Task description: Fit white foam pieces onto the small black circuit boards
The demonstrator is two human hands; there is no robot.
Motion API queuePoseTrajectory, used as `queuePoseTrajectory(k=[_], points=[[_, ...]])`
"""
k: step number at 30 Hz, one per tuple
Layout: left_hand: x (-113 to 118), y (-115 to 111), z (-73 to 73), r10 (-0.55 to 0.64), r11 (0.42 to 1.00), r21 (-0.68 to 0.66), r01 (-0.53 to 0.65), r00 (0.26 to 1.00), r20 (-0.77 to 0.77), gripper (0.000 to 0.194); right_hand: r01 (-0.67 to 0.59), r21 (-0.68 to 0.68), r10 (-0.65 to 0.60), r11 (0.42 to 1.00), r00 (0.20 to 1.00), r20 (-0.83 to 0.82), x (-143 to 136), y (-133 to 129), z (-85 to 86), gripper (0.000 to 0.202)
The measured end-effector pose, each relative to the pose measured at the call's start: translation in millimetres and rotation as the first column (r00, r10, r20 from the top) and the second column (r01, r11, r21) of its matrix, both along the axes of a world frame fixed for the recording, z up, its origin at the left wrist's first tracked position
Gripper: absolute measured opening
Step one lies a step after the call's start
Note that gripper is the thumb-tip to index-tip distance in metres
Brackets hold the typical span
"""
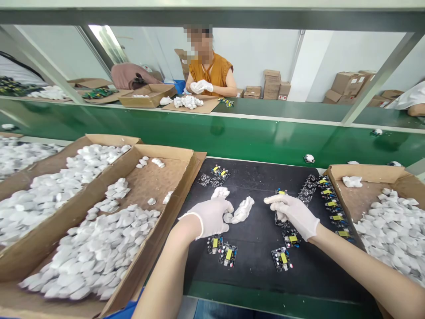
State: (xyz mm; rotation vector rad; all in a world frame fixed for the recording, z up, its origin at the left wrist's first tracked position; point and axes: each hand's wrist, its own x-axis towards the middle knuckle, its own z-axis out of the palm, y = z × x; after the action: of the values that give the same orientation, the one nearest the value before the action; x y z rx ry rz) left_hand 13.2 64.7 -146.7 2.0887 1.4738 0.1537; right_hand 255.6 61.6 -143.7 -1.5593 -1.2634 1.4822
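My left hand (212, 217), in a white glove, is low over the black mat with its fingers curled in. A small white piece (227, 218) shows at its fingertips. Beside it lies a crumpled-looking cluster of white pieces (243, 210), and another white clump (220, 192) sits just beyond the knuckles. My right hand (294, 212), also gloved, hovers with its index finger stretched to the left and the others bent. Under those fingers is a circuit board (282, 221), partly hidden. Circuit boards with yellow-topped parts (229, 254) lie nearer me, close to both hands.
Cardboard trays of white pieces stand left (99, 248) and right (395, 226). A row of circuit boards (332, 204) runs along the mat's right side. Behind a green partition (232, 133), a co-worker (212, 75) in white gloves sits at another bench.
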Motion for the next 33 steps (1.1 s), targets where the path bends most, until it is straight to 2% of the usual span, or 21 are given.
queuePoseTrajectory(k=[3, 6, 8, 10, 12, 13, 15, 17, 19, 22, 24, 27, 29, 31, 33], points=[[-1, 1, -0.9, 0.038, 0.999, 0.019, -0.037, 0.999, -0.037, 0.009, 0.001, 0.002, -0.001, 1.000, 1.000, 0.010, 0, 0, -0.7, 0.024], [1, 3, 5.7, 0.067, 0.994, 0.083, -0.065, 0.998, -0.020, 0.005, -0.002, 0.009, 0.002, 1.000, 1.000, 0.011, 0, -1, -0.6, 0.024], [5, 2, 14.3, 0.096, 0.985, 0.132, -0.110, 0.990, 0.108, 0.005, -0.017, 0.021, 0.017, 1.000, 1.000, -0.007, 0, -3, -0.9, 0.023], [11, -1, 22.6, 0.107, 0.966, 0.191, -0.176, 0.939, 0.326, 0.011, -0.070, 0.027, 0.072, 0.997, 0.994, -0.086, 1, -5, -1.8, 0.023], [20, -7, 26.6, 0.036, 0.945, 0.272, -0.184, 0.882, 0.469, 0.012, -0.148, 0.009, 0.146, 0.989, 0.968, -0.206, 2, -7, -2.6, 0.030], [25, -10, 26.1, -0.026, 0.934, 0.327, -0.147, 0.882, 0.470, 0.011, -0.178, -0.007, 0.170, 0.984, 0.950, -0.262, 1, -8, -2.5, 0.035], [38, -16, 20.1, -0.138, 0.895, 0.442, -0.060, 0.906, 0.401, 0.009, -0.203, -0.043, 0.176, 0.978, 0.923, -0.343, -2, -12, -0.4, 0.040], [50, -21, 9.0, -0.177, 0.848, 0.528, -0.042, 0.917, 0.357, 0.012, -0.225, -0.055, 0.190, 0.973, 0.911, -0.367, -6, -17, 4.4, 0.040], [61, -25, -3.9, -0.167, 0.817, 0.573, -0.069, 0.922, 0.349, 0.014, -0.298, -0.021, 0.278, 0.954, 0.911, -0.305, -11, -23, 10.3, 0.040], [70, -27, -17.9, -0.157, 0.778, 0.625, -0.066, 0.943, 0.295, 0.018, -0.377, 0.053, 0.381, 0.925, 0.918, -0.110, -14, -28, 15.5, 0.037], [70, -27, -20.4, -0.137, 0.776, 0.628, -0.061, 0.955, 0.262, 0.027, -0.333, 0.081, 0.340, 0.939, 0.936, -0.088, -12, -26, 14.4, 0.032], [65, -26, -14.8, -0.091, 0.800, 0.591, -0.108, 0.951, 0.297, 0.043, -0.137, 0.088, 0.155, 0.987, 0.954, -0.255, -4, -15, 9.6, 0.021], [65, -28, -8.7, -0.163, 0.819, 0.573, -0.031, 0.945, 0.285, 0.036, -0.010, 0.077, 0.038, 0.997, 0.925, -0.379, 3, -5, 7.5, 0.025], [69, -33, -4.6, -0.320, 0.833, 0.520, 0.186, 0.930, 0.179, 0.028, 0.048, 0.069, -0.013, 0.996, 0.903, -0.430, 8, 2, 7.5, 0.030], [78, -40, -4.4, -0.471, 0.815, 0.401, 0.417, 0.881, 0.040, 0.035, 0.068, 0.066, -0.033, 0.996, 0.901, -0.432, 11, 4, 8.7, 0.033]])
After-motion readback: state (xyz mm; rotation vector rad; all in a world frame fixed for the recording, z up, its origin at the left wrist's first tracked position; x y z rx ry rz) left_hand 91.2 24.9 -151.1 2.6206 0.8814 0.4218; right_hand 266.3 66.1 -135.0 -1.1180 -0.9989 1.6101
